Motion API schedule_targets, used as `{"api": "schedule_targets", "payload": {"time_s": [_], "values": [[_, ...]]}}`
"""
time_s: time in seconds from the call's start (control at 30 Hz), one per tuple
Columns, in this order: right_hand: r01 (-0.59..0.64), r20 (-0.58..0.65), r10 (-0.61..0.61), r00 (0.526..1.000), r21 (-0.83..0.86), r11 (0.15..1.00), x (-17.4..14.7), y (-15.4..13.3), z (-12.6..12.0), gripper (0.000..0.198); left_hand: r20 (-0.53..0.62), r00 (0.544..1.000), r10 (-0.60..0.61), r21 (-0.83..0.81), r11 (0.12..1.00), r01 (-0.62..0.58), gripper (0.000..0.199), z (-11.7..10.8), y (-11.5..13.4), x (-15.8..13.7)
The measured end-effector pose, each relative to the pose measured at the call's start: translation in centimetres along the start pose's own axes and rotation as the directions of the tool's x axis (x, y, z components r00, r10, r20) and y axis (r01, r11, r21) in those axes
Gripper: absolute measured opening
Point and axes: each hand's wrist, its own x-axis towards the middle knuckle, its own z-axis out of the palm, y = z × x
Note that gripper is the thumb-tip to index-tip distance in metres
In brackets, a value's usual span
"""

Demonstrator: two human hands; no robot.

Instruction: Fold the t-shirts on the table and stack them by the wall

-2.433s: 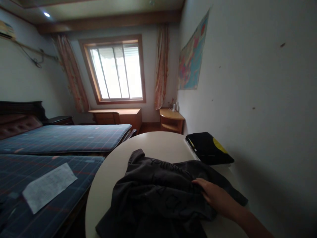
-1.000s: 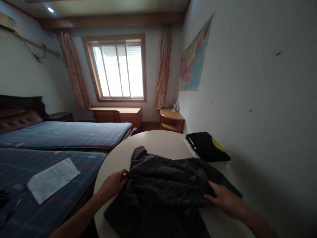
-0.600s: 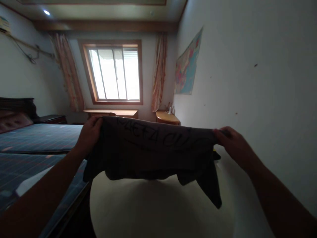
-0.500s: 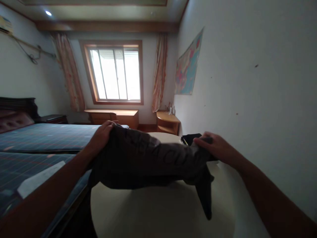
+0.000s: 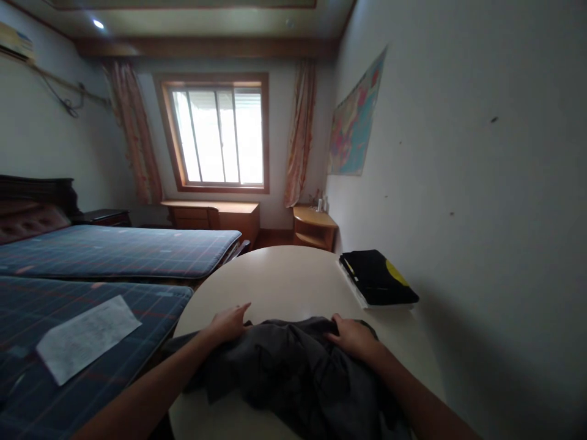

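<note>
A dark grey shirt lies crumpled on the near part of a round cream table, its folds bunched toward me. My left hand is at its far left edge; a finger stretches out past the cloth, apart from the thumb, and it grips nothing that I can see. At the upper right of the heap, my right hand has its thumb and fingers closed on the fabric. The shirt's lettering is hidden in the folds.
A folded black cloth with a yellow patch rests on the table's right side, near the wall. To the left, a sheet of paper lies on a blue plaid mattress. A desk stands under the window.
Half a second ago both hands held the shirt raised and stretched, lettering showing. It has come down onto the table toward me, the hands have moved closer together, and the left has loosened.
</note>
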Motion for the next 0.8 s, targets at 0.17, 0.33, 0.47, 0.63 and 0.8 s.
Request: {"api": "schedule_targets", "payload": {"time_s": [0.17,0.33,0.47,0.63,0.8], "values": [[0.13,-0.067,-0.123,0.99,0.12,0.984,0.9,-0.1,-1.6,0.025,0.042,0.995,0.086,-0.004,0.996,-0.086,0.02,-0.5,0.8,0.1],[0.114,-0.507,0.024,0.861,0.238,0.965,-0.9,-1.5,-9.5,0.027,-0.415,0.909,0.033,-0.128,0.987,-0.094,0.03,-6.5,1.6,-0.1],[0.191,-0.662,-0.027,0.749,0.176,0.966,-2.7,-2.5,-13.7,0.024,-0.606,0.769,0.204,-0.174,0.91,-0.378,0.023,-9.8,3.0,-1.3],[0.17,-0.662,-0.059,0.747,0.104,0.98,-3.2,-2.1,-14.2,0.028,-0.562,0.821,0.101,-0.242,0.929,-0.28,0.012,-8.5,4.4,-2.0],[0.379,-0.656,-0.012,0.755,0.421,0.824,-2.0,-2.2,-15.0,0.033,-0.588,0.802,-0.11,-0.545,0.786,-0.292,0.018,-8.6,5.9,-1.4]]}}
